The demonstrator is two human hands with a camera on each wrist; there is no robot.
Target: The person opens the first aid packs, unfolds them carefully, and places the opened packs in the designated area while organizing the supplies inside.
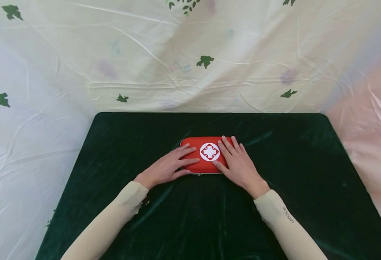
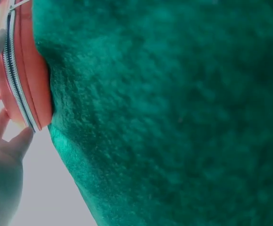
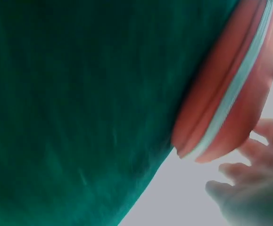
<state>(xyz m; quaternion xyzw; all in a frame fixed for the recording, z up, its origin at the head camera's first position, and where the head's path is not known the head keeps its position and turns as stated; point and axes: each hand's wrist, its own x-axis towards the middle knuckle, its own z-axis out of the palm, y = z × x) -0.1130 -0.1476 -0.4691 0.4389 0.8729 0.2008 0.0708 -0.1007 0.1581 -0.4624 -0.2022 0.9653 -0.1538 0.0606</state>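
A red zippered first-aid case (image 1: 193, 168) with a white cross emblem lies flat on the dark green cloth. My left hand (image 1: 167, 167) rests on its left end with straight, spread fingers. On the opposite end lies my right hand (image 1: 240, 167), its fingers extended over the top near the emblem. In the left wrist view, a silvery zipper (image 2: 16, 77) runs along the case's side, and the fingertips of the left hand (image 2: 2, 160) touch the case. The right wrist view shows the case (image 3: 209, 108) with the right hand (image 3: 259, 183) beside its rounded end.
Dark green velvet cloth (image 1: 197, 224) covers the table, whose corners are rounded at the back. Behind and at both sides hang pale curtains (image 1: 164, 54) printed with green leaf shapes. A small zipper pull (image 1: 199, 174) shows at the case's near edge.
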